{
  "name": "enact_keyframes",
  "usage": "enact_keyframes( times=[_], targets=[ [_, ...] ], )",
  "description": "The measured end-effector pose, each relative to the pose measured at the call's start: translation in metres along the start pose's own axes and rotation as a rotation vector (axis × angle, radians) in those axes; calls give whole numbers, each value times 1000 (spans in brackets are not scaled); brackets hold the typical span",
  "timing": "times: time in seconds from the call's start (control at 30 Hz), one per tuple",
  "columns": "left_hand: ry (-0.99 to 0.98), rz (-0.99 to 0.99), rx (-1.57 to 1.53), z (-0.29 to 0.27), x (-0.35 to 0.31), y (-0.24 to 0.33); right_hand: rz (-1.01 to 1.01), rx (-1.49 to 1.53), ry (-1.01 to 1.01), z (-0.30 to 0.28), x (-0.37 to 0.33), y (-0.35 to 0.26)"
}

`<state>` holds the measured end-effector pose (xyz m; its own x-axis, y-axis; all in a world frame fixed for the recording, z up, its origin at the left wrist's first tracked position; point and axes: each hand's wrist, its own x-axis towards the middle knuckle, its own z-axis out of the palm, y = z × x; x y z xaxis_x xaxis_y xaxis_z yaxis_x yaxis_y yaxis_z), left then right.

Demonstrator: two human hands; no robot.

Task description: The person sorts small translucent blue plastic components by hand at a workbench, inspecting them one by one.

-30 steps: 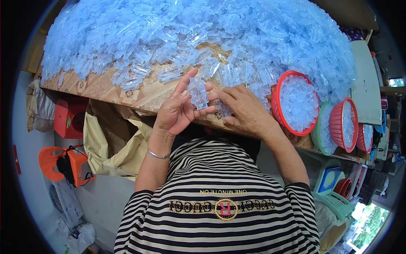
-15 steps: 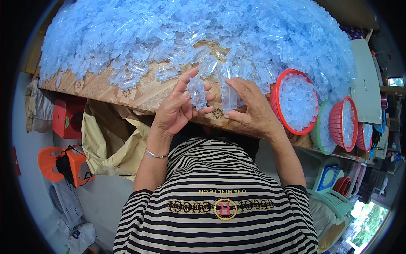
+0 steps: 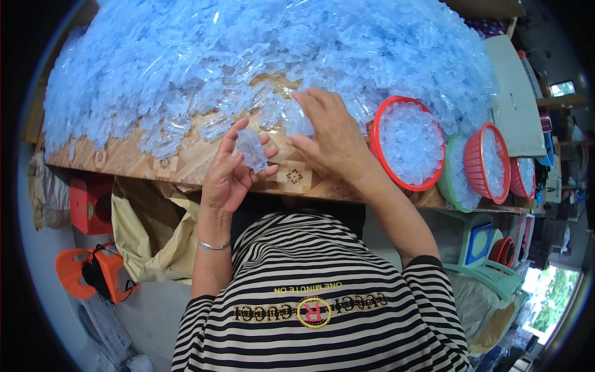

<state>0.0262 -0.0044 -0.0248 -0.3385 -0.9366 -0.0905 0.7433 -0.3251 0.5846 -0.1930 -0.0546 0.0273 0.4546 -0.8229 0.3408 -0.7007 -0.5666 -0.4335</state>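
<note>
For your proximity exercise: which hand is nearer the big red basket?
Right. The right hand is just beside the red basket; the left hand is farther left, holding a clear piece.

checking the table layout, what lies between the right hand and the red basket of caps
In the head view, only a narrow strip of loose clear blue plastic pieces separates the right hand from the red basket; nothing else lies there.

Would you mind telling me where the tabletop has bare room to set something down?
Bare wood shows only along the near table edge, left of the left hand. The blue plastic pile and red basket crowd the rest.
</note>
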Motion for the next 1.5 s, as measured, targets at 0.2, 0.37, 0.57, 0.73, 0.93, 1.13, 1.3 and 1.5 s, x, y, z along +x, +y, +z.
enact_keyframes(
  times=[0.2, 0.37, 0.57, 0.73, 0.93, 1.13, 1.3, 1.5],
  targets=[
    [27, 4, 15, 1, 0, -1, 50, -150, 100, -22, 43, 37],
    [31, 16, -1, -1, 0, 0, 166, -373, 130, -76, 40, 92],
    [23, 20, -16, 2, 2, -1, 220, -588, -71, -95, 21, 101],
    [11, 6, -29, 8, 4, -3, 126, -593, -41, -87, 13, 114],
    [10, 7, -39, 11, 4, -4, 66, -245, 271, -87, 9, 115],
    [-2, -4, -44, 14, 4, -5, 396, 547, 7, -91, 15, 94],
    [-25, -13, -60, 14, 5, -4, 406, 687, -85, -86, 17, 77],
    [-39, -36, -100, 17, 8, -6, 430, 871, -251, -69, 15, 53]
  ],
)
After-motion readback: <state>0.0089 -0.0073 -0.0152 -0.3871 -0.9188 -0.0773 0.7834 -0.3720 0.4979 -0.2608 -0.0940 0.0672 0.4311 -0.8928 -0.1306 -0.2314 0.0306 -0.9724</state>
